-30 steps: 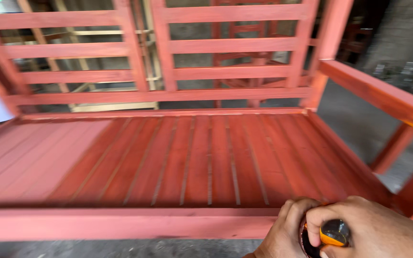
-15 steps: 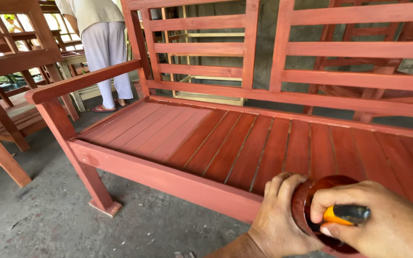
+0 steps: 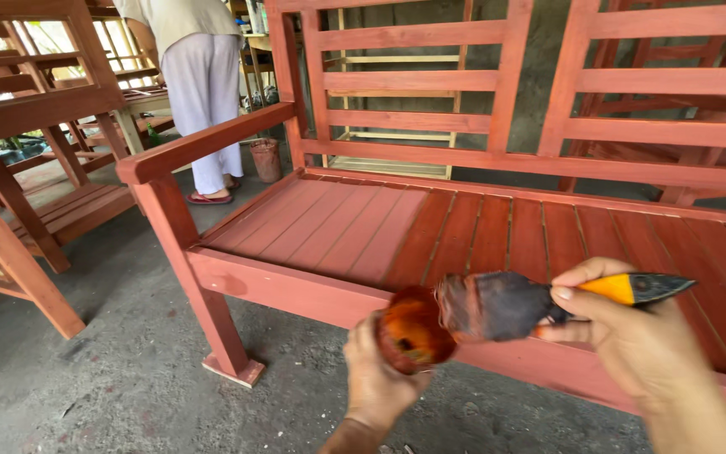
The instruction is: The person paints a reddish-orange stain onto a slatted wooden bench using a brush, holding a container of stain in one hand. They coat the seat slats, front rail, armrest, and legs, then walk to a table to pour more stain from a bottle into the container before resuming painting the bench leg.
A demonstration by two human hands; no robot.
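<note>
Bench: a long slatted wooden bench [image 3: 464, 227], stained red-brown, fills the view beyond both hands; its front rail runs just behind the fingers, the seat slats stretch away from them toward the slatted backrest, and one armrest rises well off to the left.
Floor: grey concrete floor [image 3: 102, 370] lies below and left of the hands, spotted with stain near the bench leg.
Other furniture: more red-stained frames [image 3: 18, 168] stand far to the left, well apart from the hands.
Other person: a person in pale trousers [image 3: 203, 92] stands at the back left, beyond the armrest, nowhere near the hands.
Right hand: the right hand [image 3: 632, 336] is the nearer to the seat; its fingers [image 3: 586, 273] are pinched around the paintbrush's handle, thumb on top.
Paintbrush: the paintbrush [image 3: 539, 303] has an orange and black handle and a dark, stain-loaded head; its long axis lies almost level, handle pointing right past the fingers, bristles pointing left, their tip touching or just at the container's mouth.
Left hand: the left hand [image 3: 380, 378] sits lower and to the left, fingers curled up around the container from beneath.
Container: a small round stain container [image 3: 413, 332], orange-brown inside, is tilted with its mouth toward the camera, just left of the right hand's fingers, in front of the bench's front rail.
</note>
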